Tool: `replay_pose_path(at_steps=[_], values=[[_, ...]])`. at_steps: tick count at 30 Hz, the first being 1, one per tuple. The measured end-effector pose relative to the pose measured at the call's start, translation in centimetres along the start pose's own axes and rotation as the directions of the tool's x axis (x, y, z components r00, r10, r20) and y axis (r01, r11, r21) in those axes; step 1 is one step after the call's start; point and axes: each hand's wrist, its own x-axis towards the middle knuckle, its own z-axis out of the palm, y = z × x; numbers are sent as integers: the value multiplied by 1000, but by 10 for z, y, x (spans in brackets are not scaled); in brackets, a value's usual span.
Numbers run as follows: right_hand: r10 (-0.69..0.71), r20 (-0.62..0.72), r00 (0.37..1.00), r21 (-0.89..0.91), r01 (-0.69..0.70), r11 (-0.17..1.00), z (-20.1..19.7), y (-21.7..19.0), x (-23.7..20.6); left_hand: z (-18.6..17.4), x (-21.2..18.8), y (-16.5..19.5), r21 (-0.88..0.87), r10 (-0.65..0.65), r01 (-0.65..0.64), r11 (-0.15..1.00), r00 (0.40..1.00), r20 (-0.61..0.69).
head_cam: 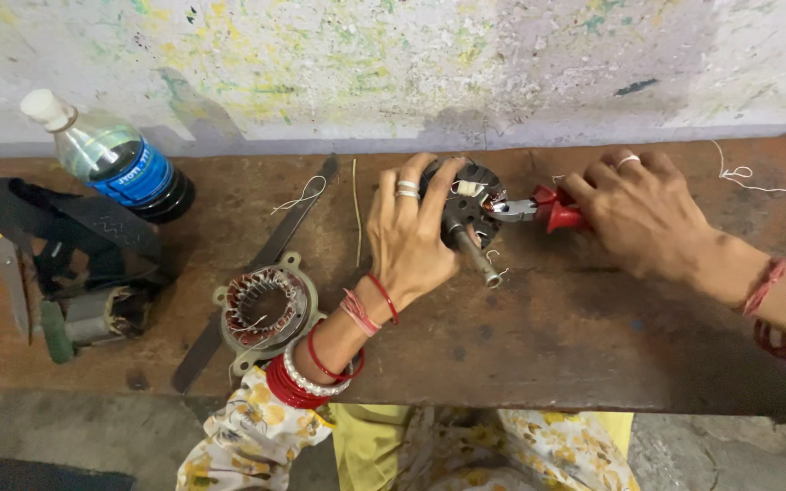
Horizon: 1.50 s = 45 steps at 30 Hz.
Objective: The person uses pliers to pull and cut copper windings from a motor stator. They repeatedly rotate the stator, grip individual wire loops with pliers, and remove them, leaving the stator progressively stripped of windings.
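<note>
My left hand [408, 238] grips a dark round motor rotor [468, 205] with a steel shaft [476, 257] that points toward me, held just above the brown workbench [539, 336]. My right hand [640, 214] is closed on red-handled pliers [552, 210]. The pliers' metal jaws [509, 210] touch the rotor's right side, where pale windings and thin thread show. Rings sit on both hands, and red and white bangles circle both wrists.
A copper-wound stator in a pale metal housing [265, 309] lies left of my left wrist. A long dark flat strip [256, 269] crosses the bench beside it. A plastic bottle [111, 156] and a black strap with tools [56, 264] lie at far left. A stained wall stands behind.
</note>
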Motion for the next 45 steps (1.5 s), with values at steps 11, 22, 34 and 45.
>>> replay_pose_path(at_steps=[11, 22, 34, 45], values=[[129, 663, 738, 135, -287, 948, -37, -1, 25, -1, -3, 3, 19, 81, -82, 996, 997, 13], [111, 658, 745, 247, -352, 903, -15, 6, 18, -2, -7, 4, 11, 99, -99, 995, 995, 15], [-21, 445, 895, 340, -148, 929, 39, 12, 0, -5, -5, -11, -60, 209, -211, 976, 977, -41], [110, 391, 914, 124, -171, 978, 1, -20, -20, -3, 0, -1, -35, -25, 25, 999, 1000, -9]])
